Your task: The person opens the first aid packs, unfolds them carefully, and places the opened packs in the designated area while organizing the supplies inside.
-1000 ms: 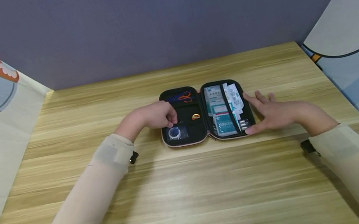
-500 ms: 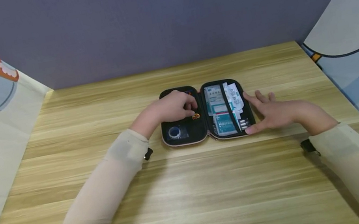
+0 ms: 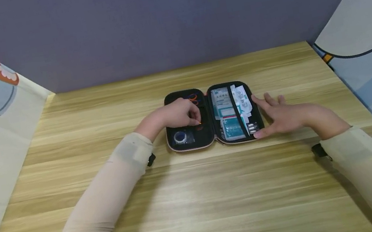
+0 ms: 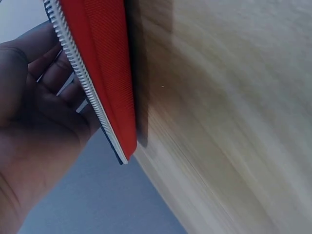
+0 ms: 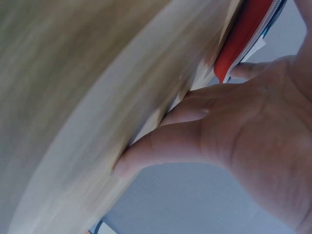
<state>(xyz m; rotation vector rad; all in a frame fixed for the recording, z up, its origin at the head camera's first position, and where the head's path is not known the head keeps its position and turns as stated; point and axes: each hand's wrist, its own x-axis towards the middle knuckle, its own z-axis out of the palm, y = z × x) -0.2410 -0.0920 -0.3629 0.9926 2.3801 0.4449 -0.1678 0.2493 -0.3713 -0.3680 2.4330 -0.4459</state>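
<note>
A black-lined first-aid case [image 3: 208,133] lies unfolded on the table, its red zipped side [image 4: 109,63] showing in the left wrist view. My left hand [image 3: 182,113] reaches over the left half with curled fingers. Its thumb and fingertips pinch a small gold-orange item [image 3: 200,123], mostly hidden. Above the hand show the orange handles of scissors [image 3: 192,98]; below it lies a roll of tape [image 3: 180,137] in a clear bag. My right hand [image 3: 285,116] spreads its fingers at the right half's outer edge, thumb and a fingertip touching the rim.
Under a black elastic strap [image 3: 237,110] in the right half sit white and teal packets [image 3: 232,127]. Small white-ended sticks [image 3: 253,127] lie beside them. The wooden table [image 3: 201,200] meets a dark blue-grey wall [image 3: 169,19] behind, with printed cloth at both sides.
My left hand has moved right from the tape's upper side to the case's middle, and the gold-orange item is now at its fingertips. The right hand stays put.
</note>
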